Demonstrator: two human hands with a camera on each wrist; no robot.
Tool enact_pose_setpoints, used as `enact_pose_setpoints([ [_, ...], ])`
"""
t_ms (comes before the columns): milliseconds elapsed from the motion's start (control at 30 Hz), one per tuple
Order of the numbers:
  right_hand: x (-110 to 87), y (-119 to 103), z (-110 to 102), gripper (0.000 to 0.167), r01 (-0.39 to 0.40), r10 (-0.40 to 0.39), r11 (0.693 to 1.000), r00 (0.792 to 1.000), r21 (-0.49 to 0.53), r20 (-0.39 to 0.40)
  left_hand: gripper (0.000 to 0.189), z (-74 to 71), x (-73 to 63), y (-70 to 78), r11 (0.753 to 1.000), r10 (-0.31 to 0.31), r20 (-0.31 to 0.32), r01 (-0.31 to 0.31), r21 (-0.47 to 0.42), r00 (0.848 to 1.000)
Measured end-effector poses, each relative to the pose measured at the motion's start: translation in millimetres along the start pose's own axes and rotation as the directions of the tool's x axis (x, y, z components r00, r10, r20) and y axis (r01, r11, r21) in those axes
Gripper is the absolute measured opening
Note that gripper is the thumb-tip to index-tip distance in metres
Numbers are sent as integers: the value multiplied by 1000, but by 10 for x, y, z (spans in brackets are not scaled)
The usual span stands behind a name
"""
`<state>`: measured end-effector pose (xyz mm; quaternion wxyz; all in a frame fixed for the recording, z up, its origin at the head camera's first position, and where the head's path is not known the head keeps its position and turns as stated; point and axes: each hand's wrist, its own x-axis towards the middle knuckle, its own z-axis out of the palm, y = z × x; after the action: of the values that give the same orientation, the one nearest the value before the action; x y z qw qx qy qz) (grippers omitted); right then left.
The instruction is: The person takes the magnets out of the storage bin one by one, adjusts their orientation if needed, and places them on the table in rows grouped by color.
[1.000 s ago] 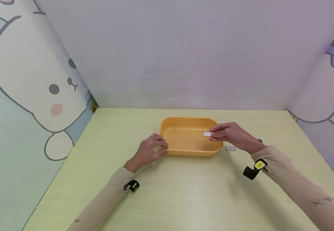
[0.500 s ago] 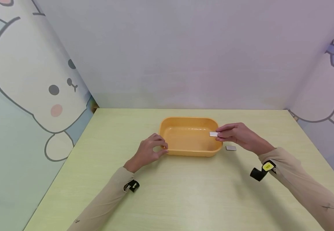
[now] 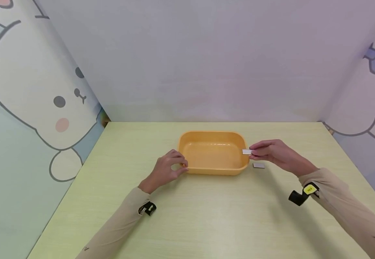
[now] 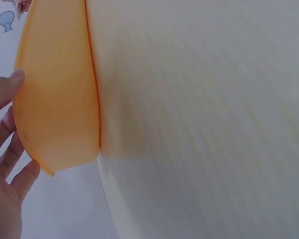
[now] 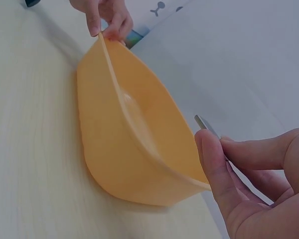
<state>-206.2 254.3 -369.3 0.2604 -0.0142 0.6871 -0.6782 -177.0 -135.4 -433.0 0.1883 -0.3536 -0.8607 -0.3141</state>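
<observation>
An orange plastic bin [image 3: 215, 172] with rounded corners stands on the table. At its near left corner, my left hand [image 3: 168, 167] pinches the rim, with thumb and fingers on either side of the wall in the left wrist view. My right hand [image 3: 275, 154] holds a small flat white rectangular piece [image 3: 247, 151] by one end between thumb and fingers. In the head view that piece overlaps the bin's right rim. From the right wrist, the thin piece [image 5: 205, 124] shows edge-on above the bin wall. A similar flat rectangular piece [image 3: 258, 165] lies on the table just right of the bin.
The pale wooden table [image 3: 200, 216] extends around the bin. A plain light wall [image 3: 207, 64] rises behind it, and cartoon-printed panels [image 3: 61, 108] stand at the left and right sides.
My right hand has moved rightward with the white piece, from over the inside of the bin to its right rim. The left hand and the bin stay in place.
</observation>
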Motion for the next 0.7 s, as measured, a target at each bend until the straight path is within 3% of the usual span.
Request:
enact_pose_setpoints([
  [500, -161, 26, -153, 38, -3, 2, 1000, 1000, -30, -21, 12, 13, -3, -19, 1000, 16, -8, -16, 10, 1000],
  [700, -196, 49, -223, 21, -5, 5, 1000, 1000, 9, -24, 13, 7, -3, -15, 1000, 5, -2, -5, 6, 1000],
])
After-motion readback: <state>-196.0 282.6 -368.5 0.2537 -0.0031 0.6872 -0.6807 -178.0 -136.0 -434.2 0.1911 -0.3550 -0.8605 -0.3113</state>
